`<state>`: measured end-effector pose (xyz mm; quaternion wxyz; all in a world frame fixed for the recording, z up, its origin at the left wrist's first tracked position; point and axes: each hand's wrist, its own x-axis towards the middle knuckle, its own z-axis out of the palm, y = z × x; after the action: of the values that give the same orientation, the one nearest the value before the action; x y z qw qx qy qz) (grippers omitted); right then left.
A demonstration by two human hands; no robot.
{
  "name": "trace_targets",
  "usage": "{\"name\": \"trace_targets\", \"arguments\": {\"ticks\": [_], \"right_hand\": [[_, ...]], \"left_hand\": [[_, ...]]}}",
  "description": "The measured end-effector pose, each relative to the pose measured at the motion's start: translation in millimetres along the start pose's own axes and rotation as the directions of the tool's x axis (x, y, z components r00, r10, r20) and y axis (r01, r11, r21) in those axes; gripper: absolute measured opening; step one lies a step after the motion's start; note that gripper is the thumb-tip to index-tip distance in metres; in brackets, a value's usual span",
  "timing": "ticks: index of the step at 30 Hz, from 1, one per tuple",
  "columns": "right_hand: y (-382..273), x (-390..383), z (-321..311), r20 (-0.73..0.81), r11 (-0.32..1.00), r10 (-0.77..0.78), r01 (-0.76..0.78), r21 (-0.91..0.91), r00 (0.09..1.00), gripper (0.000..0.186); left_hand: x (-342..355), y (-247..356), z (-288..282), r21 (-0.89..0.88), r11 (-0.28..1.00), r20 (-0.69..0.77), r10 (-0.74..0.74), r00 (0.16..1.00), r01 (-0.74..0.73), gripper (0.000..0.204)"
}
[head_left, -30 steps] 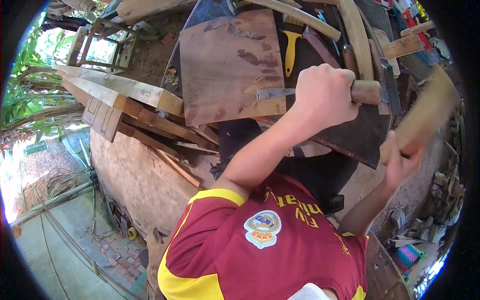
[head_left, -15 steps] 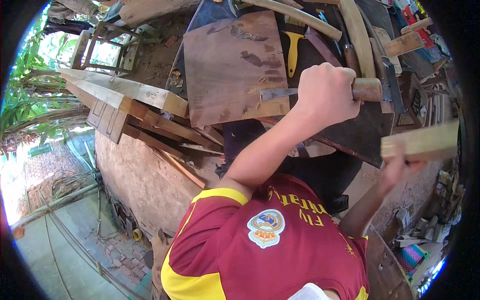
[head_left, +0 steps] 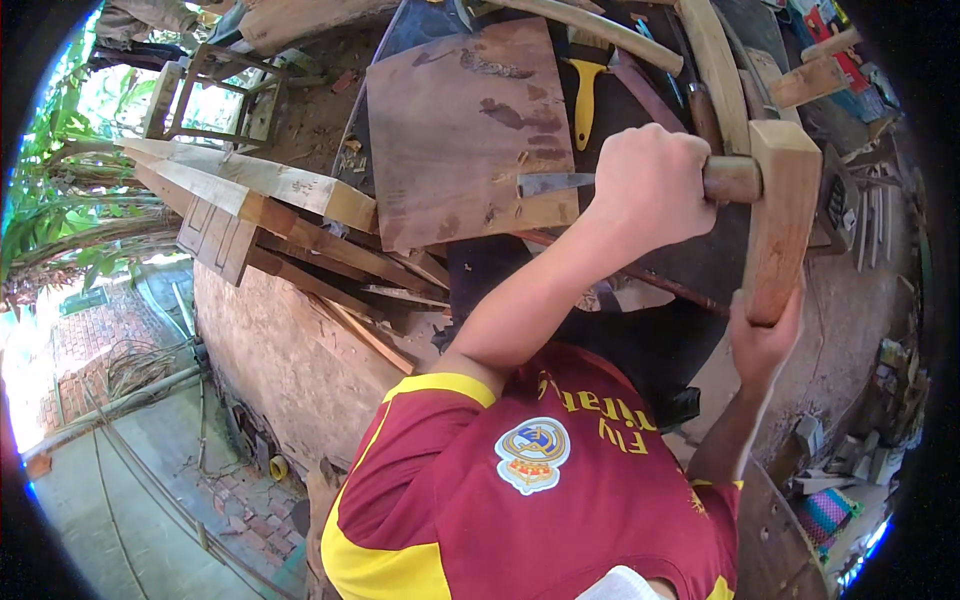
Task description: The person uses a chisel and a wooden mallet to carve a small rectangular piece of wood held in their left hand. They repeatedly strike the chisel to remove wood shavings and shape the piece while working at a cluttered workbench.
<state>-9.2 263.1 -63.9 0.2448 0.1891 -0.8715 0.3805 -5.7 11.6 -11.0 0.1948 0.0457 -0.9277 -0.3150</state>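
My left hand (head_left: pixel 650 180) is closed round a chisel, whose metal blade (head_left: pixel 555 183) lies over a thin stained brown board (head_left: pixel 450 120) near its lower right part. The chisel's round wooden handle (head_left: pixel 730 180) sticks out to the right of the fist. My right hand (head_left: pixel 762 340) is closed on the lower end of a thick wooden block (head_left: pixel 780 230), held upright in the picture, with its upper part against or very close to the end of the chisel handle.
A yellow-handled brush (head_left: pixel 584 110), a long wooden handle (head_left: pixel 600 30) and assorted tools lie on the dark bench. Long timbers (head_left: pixel 340 205) project at the left. A wooden stool frame (head_left: pixel 205 100) stands behind them. Scrap pieces (head_left: pixel 830 460) lie at the lower right.
The wooden block in my right hand has swung from the right, where it was blurred, leftward to the chisel handle's end. My left hand and chisel have stayed nearly still.
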Motion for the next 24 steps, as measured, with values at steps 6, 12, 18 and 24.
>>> {"name": "trace_targets", "arguments": {"ticks": [6, 12, 18, 24], "right_hand": [[-10.8, 19.8, -9.4, -0.189, 0.77, 0.523, -0.366, 0.523, 0.831, 0.056], [-30.3, 20.9, -10.1, 0.15, 0.98, -0.121, 0.142, -0.14, 0.981, 0.055], [8.9, 9.3, -12.1, 0.013, 0.987, 0.134, -0.135, 0.092, 0.991, 0.06], [4.3, 12.9, -21.1, 0.084, 0.991, 0.015, -0.004, -0.131, 0.996, 0.058]], "left_hand": [[-2.2, 1.7, 0.5, -0.021, 1.0, 0.006, -0.002, 1.0, 0.003, 0.015], [-4.0, -1.3, 2.5, 0.029, 0.999, 0.055, -0.029, 0.998, 0.027, 0.016], [-1.4, 1.1, -0.7, 0.011, 1.0, 0.029, -0.001, 1.0, 0.001, 0.015], [-6.5, -1.0, -3.5, -0.002, 1.0, 0.028, 0.024, 0.999, -0.024, 0.014]]}}
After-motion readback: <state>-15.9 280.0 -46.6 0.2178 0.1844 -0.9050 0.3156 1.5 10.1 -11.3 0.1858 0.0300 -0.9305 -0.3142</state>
